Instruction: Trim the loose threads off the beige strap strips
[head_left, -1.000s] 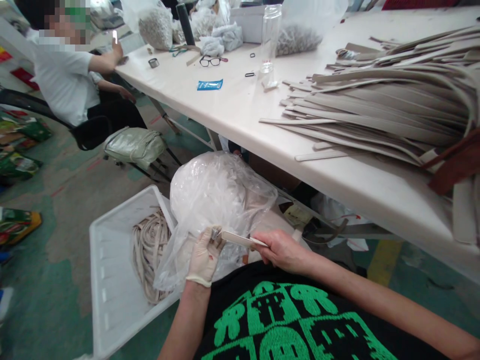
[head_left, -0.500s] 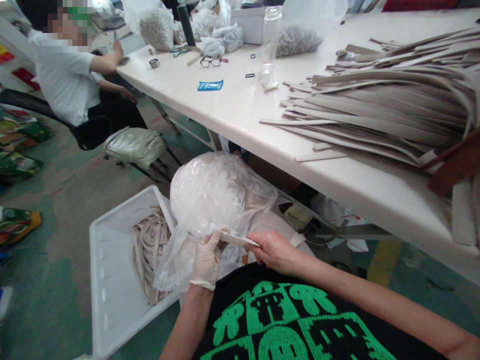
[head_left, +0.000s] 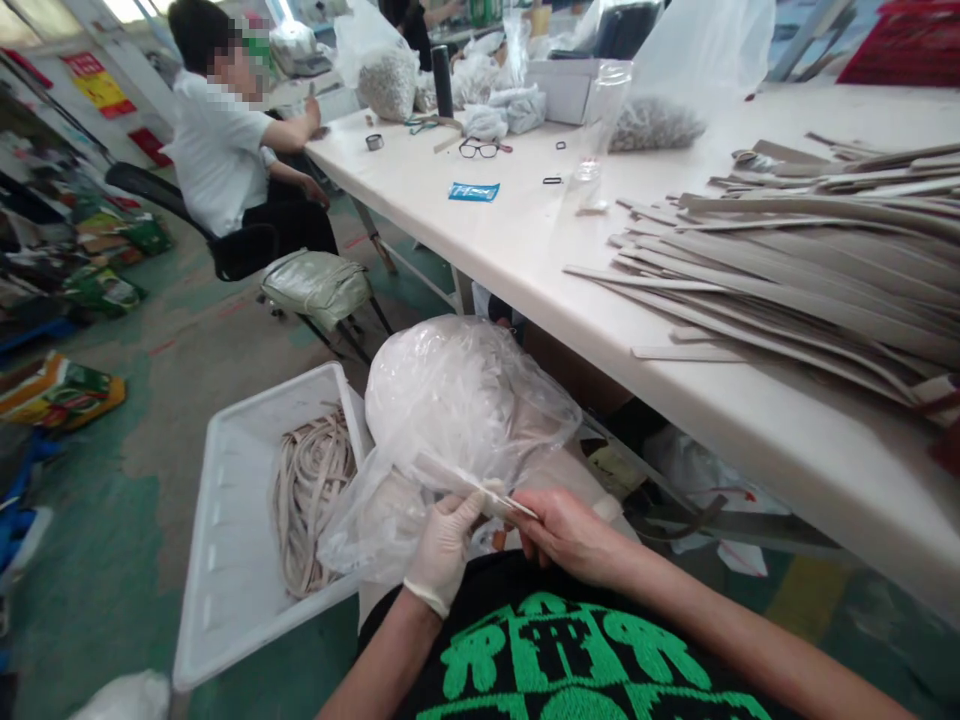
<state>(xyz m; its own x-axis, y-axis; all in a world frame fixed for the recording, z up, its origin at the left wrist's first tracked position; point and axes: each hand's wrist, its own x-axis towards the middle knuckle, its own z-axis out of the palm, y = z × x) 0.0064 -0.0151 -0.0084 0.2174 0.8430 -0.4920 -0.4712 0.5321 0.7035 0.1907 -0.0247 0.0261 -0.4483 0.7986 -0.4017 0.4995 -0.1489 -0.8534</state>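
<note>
My left hand (head_left: 444, 545), in a thin white glove, pinches a flat beige strap (head_left: 448, 474) over my lap. One end of the strap sticks out beyond the glove to the upper left. Close by on the right, my bare right hand (head_left: 566, 532) is closed on the strap's other end, its fingers partly hidden. Just beyond both hands a bulky clear plastic bag (head_left: 442, 390) with pale contents rests on my lap. To the left stands a white plastic bin (head_left: 225, 540) with a heap of coiled beige straps (head_left: 311, 505) in it.
A white table (head_left: 525, 270) runs along the right, with a large pile of beige straps (head_left: 810, 270), glasses (head_left: 480, 150), a blue packet (head_left: 474, 192) and a clear bottle (head_left: 600, 120). A seated person (head_left: 225, 150) works at the far left, near a stool with a greenish wrapped cushion (head_left: 319, 285).
My left hand has slid along the strap toward my right hand, so more strap shows beyond the glove. The head view has turned left and up a little.
</note>
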